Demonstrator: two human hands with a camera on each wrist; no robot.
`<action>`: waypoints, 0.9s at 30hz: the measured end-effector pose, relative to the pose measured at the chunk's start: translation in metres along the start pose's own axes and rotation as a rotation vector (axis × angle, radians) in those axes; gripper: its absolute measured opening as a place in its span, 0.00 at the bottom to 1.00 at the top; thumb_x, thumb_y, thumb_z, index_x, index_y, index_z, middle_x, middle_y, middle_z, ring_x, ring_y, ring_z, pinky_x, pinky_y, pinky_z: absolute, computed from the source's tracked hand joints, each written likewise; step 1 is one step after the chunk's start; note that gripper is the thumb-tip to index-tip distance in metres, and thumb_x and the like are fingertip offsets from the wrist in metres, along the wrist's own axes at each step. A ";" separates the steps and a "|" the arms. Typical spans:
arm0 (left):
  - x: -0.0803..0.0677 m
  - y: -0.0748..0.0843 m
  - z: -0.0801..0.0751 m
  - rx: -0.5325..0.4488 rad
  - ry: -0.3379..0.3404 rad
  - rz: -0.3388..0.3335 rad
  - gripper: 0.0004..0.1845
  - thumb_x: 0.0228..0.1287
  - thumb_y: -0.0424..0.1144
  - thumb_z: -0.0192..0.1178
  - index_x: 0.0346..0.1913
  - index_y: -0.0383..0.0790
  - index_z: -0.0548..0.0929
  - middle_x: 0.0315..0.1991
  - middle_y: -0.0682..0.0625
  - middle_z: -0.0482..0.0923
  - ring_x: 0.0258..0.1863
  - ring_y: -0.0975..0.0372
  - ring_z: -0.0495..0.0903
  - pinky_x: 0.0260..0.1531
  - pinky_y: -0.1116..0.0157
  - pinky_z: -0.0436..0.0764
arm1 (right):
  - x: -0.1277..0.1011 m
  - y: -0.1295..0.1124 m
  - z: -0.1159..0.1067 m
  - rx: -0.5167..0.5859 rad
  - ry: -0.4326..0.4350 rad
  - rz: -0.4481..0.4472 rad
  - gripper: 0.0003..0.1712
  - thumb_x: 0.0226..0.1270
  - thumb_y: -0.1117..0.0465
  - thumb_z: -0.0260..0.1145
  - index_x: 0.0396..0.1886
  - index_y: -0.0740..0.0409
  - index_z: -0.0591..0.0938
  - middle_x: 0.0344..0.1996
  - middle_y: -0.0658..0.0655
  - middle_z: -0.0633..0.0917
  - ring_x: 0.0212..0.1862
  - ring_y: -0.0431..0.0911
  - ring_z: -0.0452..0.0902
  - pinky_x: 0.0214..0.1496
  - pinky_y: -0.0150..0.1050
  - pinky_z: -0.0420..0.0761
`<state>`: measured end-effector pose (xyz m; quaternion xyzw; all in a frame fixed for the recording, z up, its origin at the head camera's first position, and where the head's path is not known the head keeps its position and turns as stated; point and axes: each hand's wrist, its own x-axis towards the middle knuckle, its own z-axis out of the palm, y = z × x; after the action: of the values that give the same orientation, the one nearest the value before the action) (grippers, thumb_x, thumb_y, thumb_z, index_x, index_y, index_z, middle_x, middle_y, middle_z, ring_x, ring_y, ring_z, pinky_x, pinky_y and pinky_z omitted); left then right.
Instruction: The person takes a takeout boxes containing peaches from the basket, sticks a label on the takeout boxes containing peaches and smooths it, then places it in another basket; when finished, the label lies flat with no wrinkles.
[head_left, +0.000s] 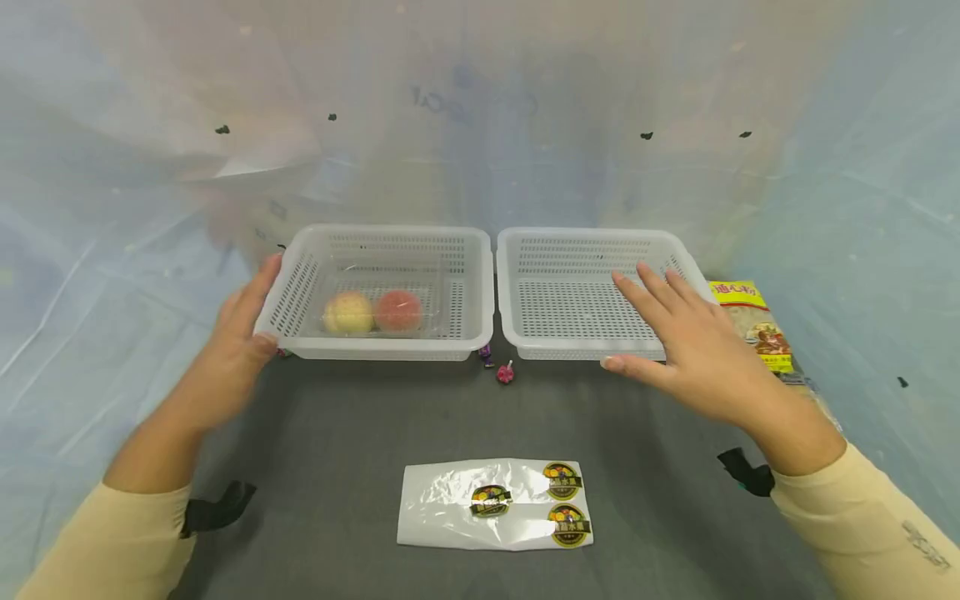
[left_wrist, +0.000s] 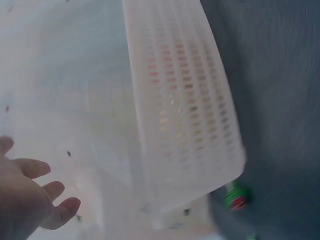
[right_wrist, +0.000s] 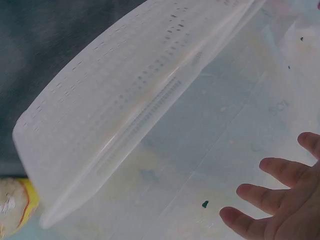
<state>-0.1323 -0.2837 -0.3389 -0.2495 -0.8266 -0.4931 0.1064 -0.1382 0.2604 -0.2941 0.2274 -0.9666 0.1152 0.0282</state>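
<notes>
Two white perforated plastic baskets stand side by side. Inside the left basket point(head_left: 390, 344) lies a clear plastic box point(head_left: 431, 283) with a yellowish-red fruit point(head_left: 348, 314) and a red fruit point(head_left: 399, 311), apparently peaches or apples. My left hand point(head_left: 232, 350) is at that basket's left end, fingers extended; whether it touches the rim I cannot tell. Over the right part of the right basket point(head_left: 577, 342), which holds nothing visible, my right hand point(head_left: 697, 354) is spread with nothing in its fingers. The left wrist view shows the left hand point(left_wrist: 30, 195) apart from the basket wall.
A white bag with round fruit labels point(head_left: 442, 508) lies flat near the front. Beside the right basket is a yellow-labelled food packet point(head_left: 750, 321). Small wrapped candies, one pink point(head_left: 506, 373) and one purple point(head_left: 486, 353), lie between the baskets; a green-and-red one point(left_wrist: 237, 197) is near the left basket.
</notes>
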 end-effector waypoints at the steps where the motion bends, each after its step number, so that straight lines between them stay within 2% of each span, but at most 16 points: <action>1: -0.004 -0.003 0.002 -0.124 0.042 -0.005 0.49 0.81 0.71 0.49 0.91 0.51 0.47 0.89 0.41 0.40 0.84 0.45 0.39 0.77 0.41 0.40 | 0.002 -0.001 0.000 0.017 0.015 -0.017 0.57 0.75 0.31 0.68 0.92 0.40 0.50 0.89 0.59 0.49 0.86 0.66 0.38 0.77 0.78 0.45; 3: -0.011 -0.007 0.007 -0.379 0.129 -0.032 0.51 0.78 0.71 0.55 0.90 0.51 0.49 0.88 0.41 0.43 0.84 0.47 0.40 0.76 0.48 0.42 | 0.006 -0.004 0.000 0.055 0.049 -0.056 0.57 0.75 0.33 0.70 0.92 0.42 0.52 0.88 0.59 0.52 0.86 0.66 0.42 0.79 0.75 0.47; 4: -0.015 -0.009 0.011 -0.504 0.181 -0.057 0.52 0.76 0.72 0.58 0.90 0.54 0.49 0.89 0.42 0.43 0.86 0.49 0.37 0.77 0.49 0.35 | 0.009 -0.006 0.000 0.078 0.062 -0.077 0.56 0.76 0.35 0.71 0.92 0.42 0.53 0.88 0.59 0.53 0.85 0.66 0.44 0.80 0.73 0.48; 7: -0.022 -0.011 0.022 -0.780 0.340 -0.082 0.54 0.72 0.73 0.63 0.89 0.55 0.53 0.87 0.39 0.49 0.84 0.44 0.40 0.75 0.46 0.40 | 0.016 -0.011 0.003 0.155 0.100 -0.145 0.54 0.77 0.39 0.70 0.91 0.46 0.54 0.87 0.59 0.56 0.85 0.64 0.48 0.81 0.69 0.51; 10: -0.030 -0.010 0.035 -0.865 0.466 -0.089 0.49 0.75 0.73 0.56 0.88 0.55 0.55 0.84 0.35 0.55 0.81 0.40 0.50 0.74 0.44 0.55 | 0.023 -0.017 0.007 0.252 0.127 -0.197 0.51 0.79 0.40 0.68 0.91 0.50 0.55 0.86 0.59 0.58 0.84 0.62 0.52 0.80 0.68 0.54; 13: -0.035 -0.012 0.046 -0.918 0.579 -0.111 0.42 0.81 0.72 0.44 0.87 0.56 0.58 0.82 0.32 0.57 0.76 0.41 0.62 0.67 0.45 0.72 | 0.030 -0.023 0.014 0.371 0.140 -0.226 0.49 0.82 0.37 0.64 0.91 0.50 0.55 0.85 0.58 0.60 0.84 0.59 0.54 0.78 0.69 0.57; 15: -0.037 -0.014 0.051 -0.988 0.656 -0.150 0.39 0.83 0.71 0.38 0.86 0.56 0.61 0.80 0.32 0.58 0.72 0.41 0.66 0.63 0.44 0.78 | 0.035 -0.027 0.020 0.464 0.137 -0.232 0.48 0.83 0.35 0.60 0.91 0.49 0.55 0.85 0.56 0.61 0.83 0.58 0.56 0.76 0.70 0.61; 17: -0.038 -0.017 0.054 -1.080 0.751 -0.202 0.37 0.84 0.71 0.36 0.85 0.56 0.63 0.78 0.33 0.62 0.68 0.42 0.70 0.60 0.42 0.80 | 0.041 -0.032 0.026 0.563 0.131 -0.239 0.48 0.84 0.32 0.57 0.90 0.49 0.56 0.85 0.56 0.62 0.82 0.59 0.58 0.73 0.70 0.65; 21: -0.037 -0.024 0.061 -1.235 0.937 -0.311 0.35 0.84 0.70 0.40 0.80 0.54 0.66 0.70 0.37 0.69 0.63 0.44 0.72 0.58 0.39 0.79 | 0.054 -0.041 0.039 0.745 0.116 -0.255 0.50 0.83 0.28 0.55 0.90 0.53 0.57 0.83 0.58 0.64 0.79 0.60 0.63 0.69 0.69 0.70; 24: -0.035 -0.030 0.065 -1.320 1.008 -0.383 0.33 0.83 0.70 0.44 0.76 0.52 0.66 0.64 0.39 0.72 0.64 0.44 0.71 0.62 0.35 0.76 | 0.065 -0.049 0.046 0.868 0.089 -0.253 0.53 0.81 0.25 0.53 0.89 0.54 0.57 0.81 0.60 0.66 0.77 0.60 0.66 0.69 0.70 0.71; 27: -0.034 -0.036 0.068 -1.412 1.022 -0.433 0.33 0.82 0.69 0.49 0.72 0.49 0.66 0.61 0.39 0.72 0.64 0.44 0.72 0.66 0.32 0.72 | 0.077 -0.057 0.055 0.978 0.052 -0.212 0.58 0.77 0.19 0.52 0.88 0.54 0.57 0.78 0.60 0.68 0.75 0.60 0.68 0.66 0.69 0.74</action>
<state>-0.1177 -0.2491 -0.4140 0.1545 -0.2117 -0.9466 0.1879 -0.1815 0.1644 -0.3276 0.3082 -0.7699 0.5569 -0.0462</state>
